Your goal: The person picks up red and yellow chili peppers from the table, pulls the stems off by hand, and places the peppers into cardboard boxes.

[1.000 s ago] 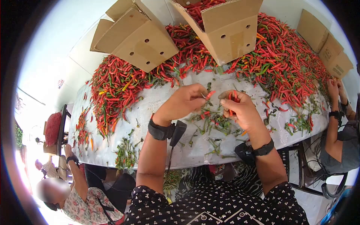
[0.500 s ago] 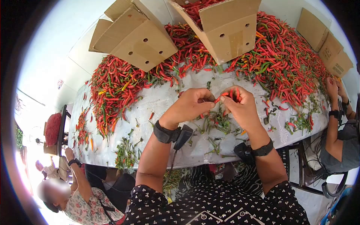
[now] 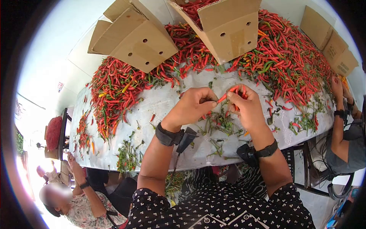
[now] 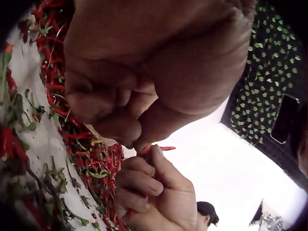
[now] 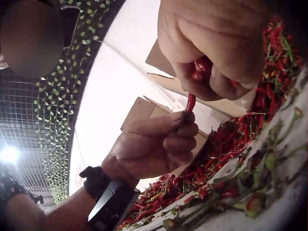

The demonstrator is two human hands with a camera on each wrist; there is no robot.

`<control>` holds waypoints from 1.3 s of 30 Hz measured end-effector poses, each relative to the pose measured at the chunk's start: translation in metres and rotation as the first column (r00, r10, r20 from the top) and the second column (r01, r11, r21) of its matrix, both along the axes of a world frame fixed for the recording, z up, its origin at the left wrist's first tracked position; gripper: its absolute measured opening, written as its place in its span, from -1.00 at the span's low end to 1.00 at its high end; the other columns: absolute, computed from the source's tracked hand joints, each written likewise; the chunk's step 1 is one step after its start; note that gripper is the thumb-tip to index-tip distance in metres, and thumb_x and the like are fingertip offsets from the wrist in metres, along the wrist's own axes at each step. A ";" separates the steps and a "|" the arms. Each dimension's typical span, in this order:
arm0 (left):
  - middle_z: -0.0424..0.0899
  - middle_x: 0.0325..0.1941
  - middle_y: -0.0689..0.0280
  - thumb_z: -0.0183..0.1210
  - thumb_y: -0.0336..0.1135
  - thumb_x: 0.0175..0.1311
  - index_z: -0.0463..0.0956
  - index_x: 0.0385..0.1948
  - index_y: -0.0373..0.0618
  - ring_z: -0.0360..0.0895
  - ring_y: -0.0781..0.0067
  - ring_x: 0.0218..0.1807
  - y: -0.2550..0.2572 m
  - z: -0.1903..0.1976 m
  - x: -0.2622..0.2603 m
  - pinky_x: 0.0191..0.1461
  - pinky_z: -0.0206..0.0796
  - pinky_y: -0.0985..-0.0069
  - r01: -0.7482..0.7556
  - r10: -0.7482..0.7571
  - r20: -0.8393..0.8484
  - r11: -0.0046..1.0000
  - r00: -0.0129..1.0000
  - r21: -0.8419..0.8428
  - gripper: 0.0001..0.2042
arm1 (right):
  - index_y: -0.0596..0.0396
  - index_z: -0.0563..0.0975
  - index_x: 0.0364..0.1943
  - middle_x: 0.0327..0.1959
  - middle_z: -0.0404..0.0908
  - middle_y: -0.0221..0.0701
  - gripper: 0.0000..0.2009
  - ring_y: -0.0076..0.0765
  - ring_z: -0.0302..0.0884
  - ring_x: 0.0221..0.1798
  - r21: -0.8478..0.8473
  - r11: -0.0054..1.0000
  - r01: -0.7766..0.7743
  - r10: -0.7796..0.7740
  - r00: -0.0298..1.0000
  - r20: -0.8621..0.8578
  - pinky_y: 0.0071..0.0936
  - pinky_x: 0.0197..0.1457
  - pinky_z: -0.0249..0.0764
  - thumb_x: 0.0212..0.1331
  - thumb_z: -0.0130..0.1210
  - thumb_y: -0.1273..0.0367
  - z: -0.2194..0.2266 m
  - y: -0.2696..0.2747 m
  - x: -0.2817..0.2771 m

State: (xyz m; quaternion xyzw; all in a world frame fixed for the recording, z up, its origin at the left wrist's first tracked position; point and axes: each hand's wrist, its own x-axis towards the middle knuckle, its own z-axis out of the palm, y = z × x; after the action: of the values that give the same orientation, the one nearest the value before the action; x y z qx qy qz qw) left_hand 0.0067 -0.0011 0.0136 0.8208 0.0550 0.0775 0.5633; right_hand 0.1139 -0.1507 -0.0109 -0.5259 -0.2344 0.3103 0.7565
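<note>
Above the table's middle, my left hand (image 3: 192,108) pinches one end of a red chili pepper (image 3: 222,98) between thumb and fingertips. The other end is in the thumb and forefinger of my right hand (image 3: 247,108). More red chilies (image 5: 201,70) sit in the right hand's curled fingers, partly hidden by them. Under the hands, green stems (image 3: 219,124) lie scattered on the pale tablecloth (image 3: 175,152). One loose chili (image 3: 153,117) lies left of my left wrist.
A long heap of red chilies (image 3: 293,61) lines the table's far side. Two cardboard boxes (image 3: 139,47) stand tilted in it, the right-hand box (image 3: 232,34) holding chilies. People sit at left (image 3: 89,206) and right (image 3: 347,149). A stem pile (image 3: 129,156) lies near the front edge.
One second ago my hands were apart, the left pinching a red chili. A chili has since appeared on the cloth at left, and both hands have met on one chili.
</note>
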 end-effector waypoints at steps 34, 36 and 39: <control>0.40 -0.09 0.05 0.24 -0.11 -0.10 0.41 -0.05 -0.09 0.30 -0.02 -0.02 -0.038 -0.033 0.047 0.08 0.18 0.20 0.274 -0.286 -0.113 0.623 0.952 0.733 -0.49 | 0.07 0.40 -0.41 -0.59 0.36 -0.52 -0.87 -0.64 0.26 -0.60 0.348 0.933 0.098 0.028 0.940 -0.340 -0.75 -0.69 0.03 0.13 0.02 0.32 0.006 -0.032 0.054; 0.35 -0.05 0.06 0.25 -0.10 -0.12 0.41 -0.05 -0.07 0.26 -0.01 0.02 -0.060 -0.025 0.031 0.06 0.19 0.19 0.335 -0.283 -0.199 0.601 0.938 0.725 -0.48 | 0.07 0.41 -0.40 -0.58 0.35 -0.52 -0.86 -0.65 0.25 -0.60 0.344 0.933 0.102 0.023 0.940 -0.339 -0.75 -0.69 0.03 0.13 0.02 0.32 0.006 -0.032 0.054; 0.34 -0.10 0.08 0.23 -0.20 -0.16 0.43 -0.13 -0.09 0.25 0.01 0.01 -0.064 -0.024 0.018 0.02 0.20 0.18 0.343 -0.313 -0.182 0.603 0.932 0.721 -0.55 | 0.08 0.41 -0.39 -0.58 0.35 -0.53 -0.86 -0.65 0.25 -0.60 0.337 0.937 0.088 0.032 0.942 -0.335 -0.75 -0.69 0.03 0.13 0.03 0.32 0.005 -0.031 0.053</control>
State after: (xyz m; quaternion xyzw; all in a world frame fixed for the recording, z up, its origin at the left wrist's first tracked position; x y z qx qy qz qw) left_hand 0.0251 -0.0646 -0.0109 0.9750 -0.1221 -0.0266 0.1836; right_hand 0.1674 -0.1818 -0.0056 -0.3270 -0.1456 0.3380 0.8705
